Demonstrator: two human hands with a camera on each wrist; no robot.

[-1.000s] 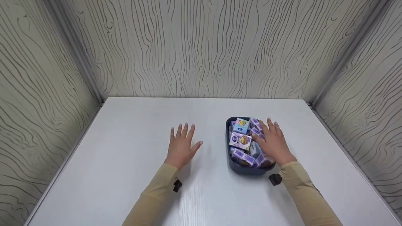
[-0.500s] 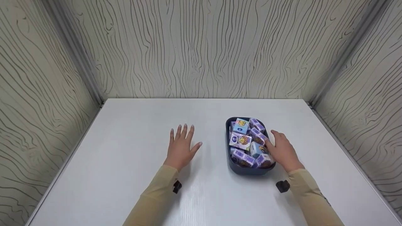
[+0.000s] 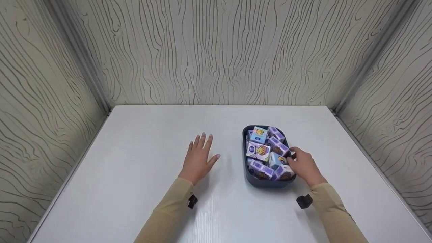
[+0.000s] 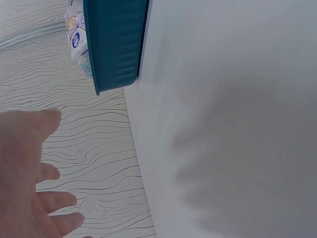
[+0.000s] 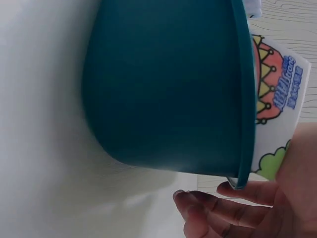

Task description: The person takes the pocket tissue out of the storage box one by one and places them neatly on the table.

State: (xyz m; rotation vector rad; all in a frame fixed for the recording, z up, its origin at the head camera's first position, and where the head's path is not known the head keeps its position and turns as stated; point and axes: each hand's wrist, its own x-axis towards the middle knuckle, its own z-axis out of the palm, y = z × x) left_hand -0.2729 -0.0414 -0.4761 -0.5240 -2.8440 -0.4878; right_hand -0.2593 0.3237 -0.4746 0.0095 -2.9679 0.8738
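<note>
A dark teal plastic bin [image 3: 266, 183] stands on the white table, right of centre, filled above its rim with small cartoon-printed packs in purple [image 3: 261, 169], white [image 3: 258, 151] and light blue [image 3: 259, 134]. My right hand [image 3: 303, 165] grips the bin's right rim: thumb at the inner side by the packs, fingers bent outside the wall. In the right wrist view those fingers [image 5: 237, 210] curl just below the rim, while the thumb is hidden behind a pack [image 5: 277, 89]. My left hand [image 3: 196, 162] hovers over the table left of the bin, fingers spread and holding nothing.
The white table [image 3: 141, 162] carries the bin and is bordered by wood-grain panels at the back [image 3: 216, 54], left and right. Grey metal posts [image 3: 81, 57] stand at the rear corners. A small black camera [image 3: 304, 201] sits at the right wrist.
My right hand has drawn back from above the packs to the bin's right rim, and its fingers have bent there. My left hand has shifted slightly right. The bin has stayed put.
</note>
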